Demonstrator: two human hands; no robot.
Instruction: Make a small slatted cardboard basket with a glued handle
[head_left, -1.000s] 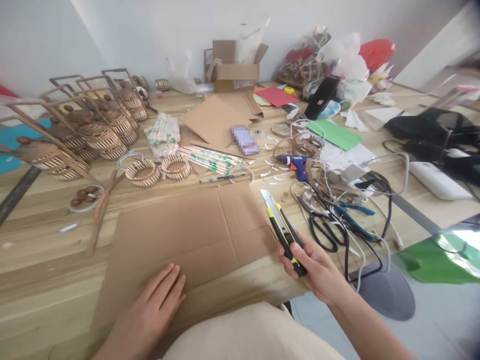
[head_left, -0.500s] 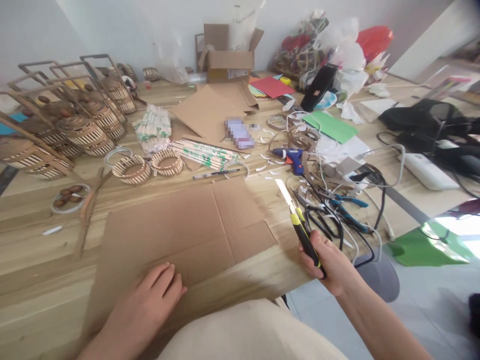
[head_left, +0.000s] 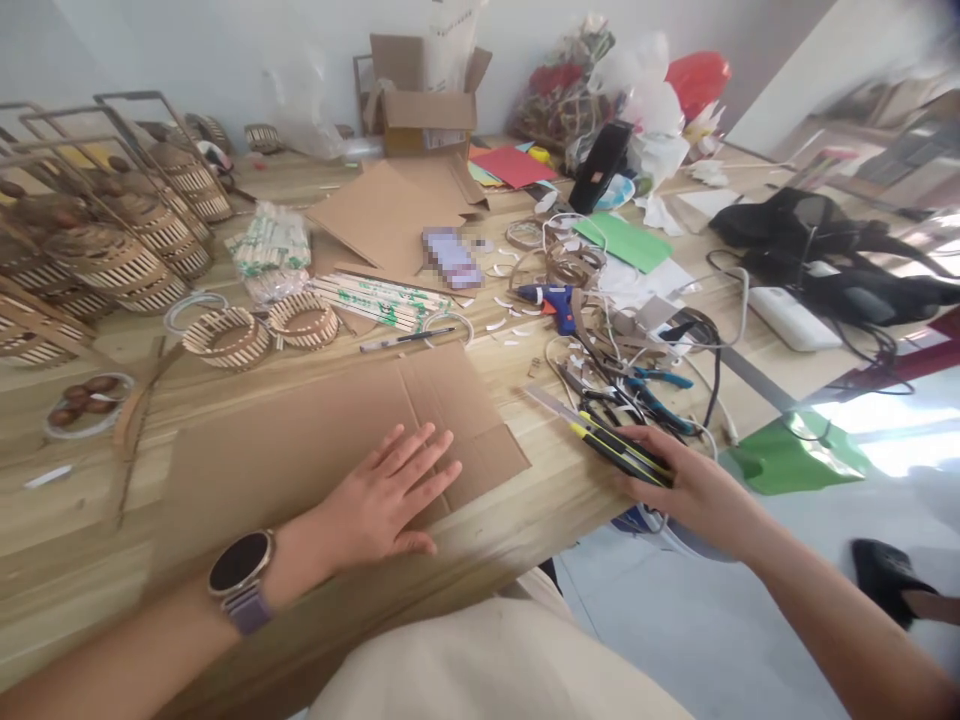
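- Fingers [head_left: 424, 460] of my left hand [head_left: 375, 505], spread and grasping nothing, lie flat on the brown cardboard sheet [head_left: 300, 440]; a watch [head_left: 241, 575] circles that wrist.
- My right hand [head_left: 697, 490], its fingers wrapped round the black-and-yellow utility knife [head_left: 615, 445], is at the near edge of the wooden surface [head_left: 510, 525], to the right of the cardboard sheet.
- Blade of the utility knife: extended, pointing away from me and leftward over the surface; whether its tip meets the wood or hangs just above it, I cannot quite tell from this angle.
- Cardboard sheet: laid flat along the near edge of the surface, creased toward its right end, its near left part hidden by my forearm.
- Beyond the sheet's far edge: a pen [head_left: 409, 339], two slatted rings [head_left: 225, 338] side by side, and printed sticks [head_left: 382, 300].
- Inward from the near edge, right of the sheet: a blue glue gun [head_left: 559, 308], blue-handled pliers [head_left: 664, 408] and a looped black cable [head_left: 717, 375].
- Toward the surface's left side: slatted baskets [head_left: 124, 255] with tall handles; nearer me, brown beads [head_left: 79, 396].
- By the far edge: an opened carton [head_left: 427, 110], with red paper [head_left: 514, 166] to its right.
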